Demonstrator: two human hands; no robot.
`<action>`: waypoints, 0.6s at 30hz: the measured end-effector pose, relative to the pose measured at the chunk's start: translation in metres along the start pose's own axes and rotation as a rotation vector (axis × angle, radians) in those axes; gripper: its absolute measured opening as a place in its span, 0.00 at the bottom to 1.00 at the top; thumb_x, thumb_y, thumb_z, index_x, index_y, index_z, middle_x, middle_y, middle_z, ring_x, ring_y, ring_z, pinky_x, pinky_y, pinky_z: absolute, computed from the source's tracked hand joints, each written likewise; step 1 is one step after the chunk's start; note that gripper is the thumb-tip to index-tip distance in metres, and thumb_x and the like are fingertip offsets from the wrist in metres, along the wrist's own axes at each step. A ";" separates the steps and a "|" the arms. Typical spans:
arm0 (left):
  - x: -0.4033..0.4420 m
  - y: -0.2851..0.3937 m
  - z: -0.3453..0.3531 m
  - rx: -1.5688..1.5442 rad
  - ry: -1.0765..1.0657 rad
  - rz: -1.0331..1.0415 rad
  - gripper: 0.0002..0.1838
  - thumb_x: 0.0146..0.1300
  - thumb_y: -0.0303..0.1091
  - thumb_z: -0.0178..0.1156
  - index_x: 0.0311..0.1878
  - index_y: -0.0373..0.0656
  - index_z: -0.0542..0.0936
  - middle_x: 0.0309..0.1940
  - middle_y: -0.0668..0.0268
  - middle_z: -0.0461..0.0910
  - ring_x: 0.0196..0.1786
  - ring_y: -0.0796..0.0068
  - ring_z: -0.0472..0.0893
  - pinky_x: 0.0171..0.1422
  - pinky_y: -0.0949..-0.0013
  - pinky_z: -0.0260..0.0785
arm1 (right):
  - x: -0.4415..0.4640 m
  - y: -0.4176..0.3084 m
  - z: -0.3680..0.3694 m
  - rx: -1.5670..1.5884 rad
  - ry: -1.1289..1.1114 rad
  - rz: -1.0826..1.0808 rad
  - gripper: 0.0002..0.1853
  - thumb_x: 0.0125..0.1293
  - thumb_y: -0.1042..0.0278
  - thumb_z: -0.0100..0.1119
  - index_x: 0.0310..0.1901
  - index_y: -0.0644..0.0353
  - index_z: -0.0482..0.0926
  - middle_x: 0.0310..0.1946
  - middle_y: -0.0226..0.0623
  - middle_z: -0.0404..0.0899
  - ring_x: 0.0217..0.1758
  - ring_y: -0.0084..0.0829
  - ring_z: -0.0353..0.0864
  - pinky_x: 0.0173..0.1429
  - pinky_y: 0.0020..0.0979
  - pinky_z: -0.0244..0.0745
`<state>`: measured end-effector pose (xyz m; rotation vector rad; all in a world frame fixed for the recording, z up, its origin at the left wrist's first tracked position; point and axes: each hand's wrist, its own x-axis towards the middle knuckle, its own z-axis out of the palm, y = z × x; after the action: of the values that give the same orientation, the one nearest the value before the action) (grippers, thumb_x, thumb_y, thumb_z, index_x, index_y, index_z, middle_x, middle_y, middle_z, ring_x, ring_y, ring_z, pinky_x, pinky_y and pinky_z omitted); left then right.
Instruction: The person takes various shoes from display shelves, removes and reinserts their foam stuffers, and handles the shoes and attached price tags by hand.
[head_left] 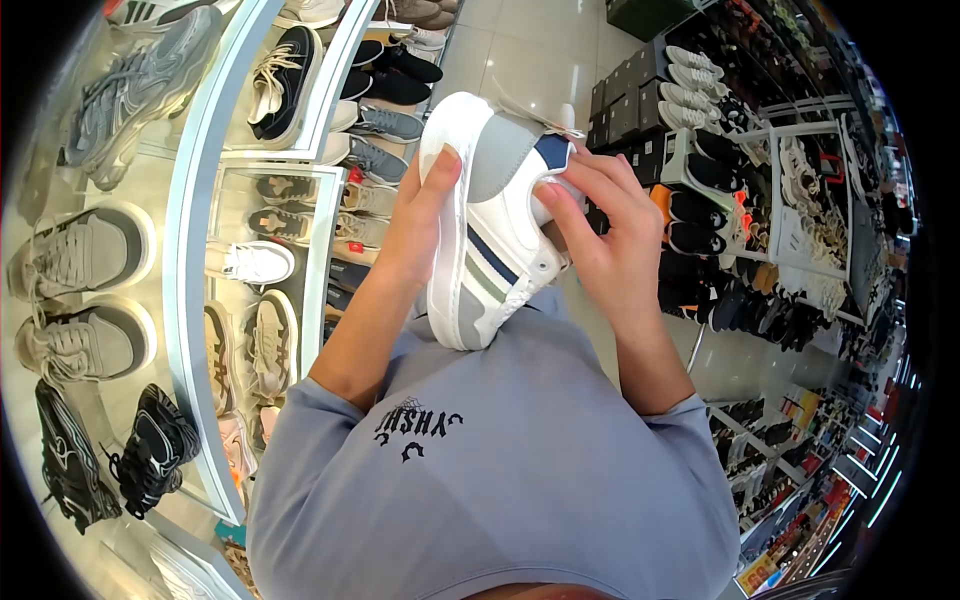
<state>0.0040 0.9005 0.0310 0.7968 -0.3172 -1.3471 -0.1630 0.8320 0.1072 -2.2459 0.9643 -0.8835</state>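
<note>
A white sneaker [515, 205] with grey panels, a navy heel patch and navy and green side stripes is held up in front of the grey shirt. Its white sole faces left and its toe points down. My left hand [425, 220] grips it along the sole, thumb on the sole's edge. At the heel collar, my right hand [612, 215] pinches the rim beside the navy patch with thumb and fingers. A small tag [575, 132] stands out near the heel. The shoe's opening is mostly hidden.
Lit shelves [205, 230] on the left hold several sneakers, among them a beige pair [85, 250] and black shoes [155, 450]. Racks of shoes [715, 160] and dark boxes [625, 105] stand on the right. A tiled floor [510, 55] runs between.
</note>
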 end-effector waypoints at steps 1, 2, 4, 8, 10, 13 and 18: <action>0.005 0.002 0.000 0.014 0.008 0.005 0.31 0.69 0.52 0.56 0.65 0.38 0.66 0.58 0.58 0.75 0.59 0.69 0.76 0.63 0.65 0.69 | 0.005 0.005 0.005 -0.014 0.016 -0.004 0.11 0.58 0.65 0.68 0.41 0.59 0.84 0.43 0.36 0.83 0.57 0.40 0.81 0.69 0.55 0.56; 0.010 0.007 0.002 0.054 -0.003 0.005 0.33 0.69 0.53 0.56 0.66 0.38 0.65 0.59 0.58 0.74 0.61 0.68 0.74 0.65 0.65 0.67 | 0.010 0.010 0.011 -0.028 0.034 -0.007 0.11 0.58 0.65 0.68 0.41 0.59 0.84 0.44 0.37 0.83 0.57 0.40 0.81 0.69 0.55 0.55; 0.026 0.005 -0.004 0.027 -0.012 -0.022 0.33 0.69 0.54 0.54 0.67 0.37 0.65 0.59 0.57 0.74 0.61 0.67 0.75 0.66 0.64 0.67 | 0.018 0.018 0.017 -0.020 0.054 0.017 0.11 0.58 0.66 0.68 0.42 0.60 0.83 0.46 0.38 0.83 0.59 0.41 0.80 0.71 0.55 0.54; 0.054 0.008 -0.001 -0.079 -0.007 -0.084 0.35 0.71 0.57 0.49 0.67 0.36 0.64 0.60 0.55 0.74 0.62 0.63 0.76 0.66 0.61 0.68 | 0.035 0.036 0.026 0.427 0.131 0.167 0.12 0.59 0.74 0.66 0.46 0.62 0.82 0.50 0.45 0.82 0.67 0.45 0.72 0.73 0.46 0.54; 0.068 0.007 0.002 -0.050 0.004 -0.096 0.35 0.71 0.57 0.48 0.67 0.35 0.65 0.60 0.54 0.74 0.61 0.62 0.76 0.66 0.60 0.68 | 0.039 0.050 0.026 0.563 0.140 0.183 0.13 0.60 0.79 0.63 0.47 0.64 0.81 0.54 0.50 0.79 0.69 0.46 0.68 0.71 0.42 0.60; 0.096 0.002 0.009 -0.031 0.026 -0.119 0.33 0.73 0.55 0.46 0.66 0.34 0.65 0.60 0.53 0.74 0.60 0.61 0.77 0.66 0.60 0.69 | 0.049 0.067 0.016 0.164 0.229 0.074 0.13 0.58 0.78 0.66 0.46 0.61 0.83 0.52 0.47 0.81 0.67 0.43 0.72 0.65 0.40 0.69; 0.153 -0.002 0.044 -0.037 0.050 -0.128 0.32 0.74 0.53 0.44 0.66 0.33 0.65 0.59 0.52 0.74 0.60 0.61 0.77 0.66 0.61 0.69 | 0.087 0.116 -0.004 0.216 0.174 0.036 0.15 0.61 0.77 0.59 0.50 0.62 0.82 0.50 0.41 0.81 0.61 0.43 0.78 0.68 0.49 0.65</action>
<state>0.0101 0.7418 0.0253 0.8295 -0.2038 -1.4465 -0.1687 0.6939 0.0615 -1.9901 0.9333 -1.1257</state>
